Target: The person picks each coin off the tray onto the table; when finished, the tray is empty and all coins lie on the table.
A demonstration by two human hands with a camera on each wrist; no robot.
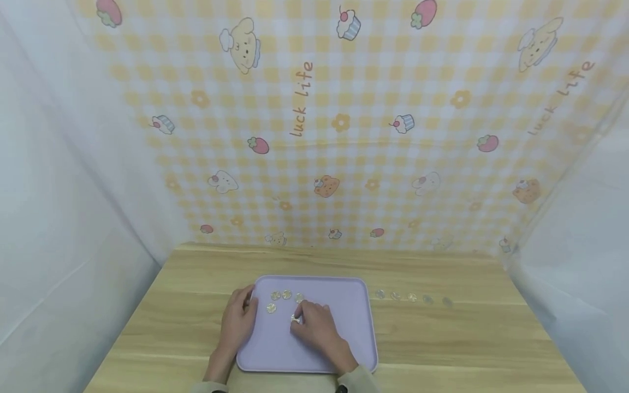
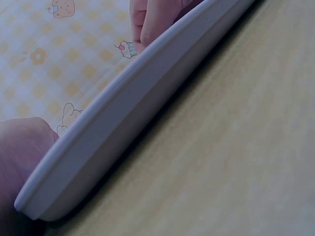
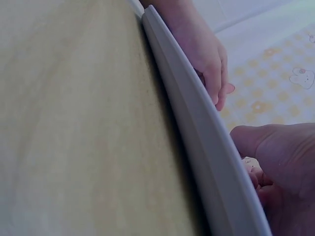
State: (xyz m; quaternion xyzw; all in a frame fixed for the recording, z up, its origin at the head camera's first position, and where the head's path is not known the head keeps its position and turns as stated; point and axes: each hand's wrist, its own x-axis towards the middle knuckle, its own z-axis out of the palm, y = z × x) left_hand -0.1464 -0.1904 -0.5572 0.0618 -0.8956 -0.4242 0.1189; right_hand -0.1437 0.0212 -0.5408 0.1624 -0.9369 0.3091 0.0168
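A lilac tray lies on the wooden table. My left hand rests against its left rim, fingers loosely bent, thumb near the rim. Over the tray's middle, my right hand pinches a shiny coin between thumb and index finger; its other fingers are folded in. Several more coins lie in the tray's back left part, one close to the right fingertips. In the right wrist view the right hand is behind the tray's raised rim, which hides its fingertips; the left hand appears farther off.
Right of the tray, a row of several coins lies on the tabletop. A yellow checked cloth hangs behind the table, with white sheets at both sides.
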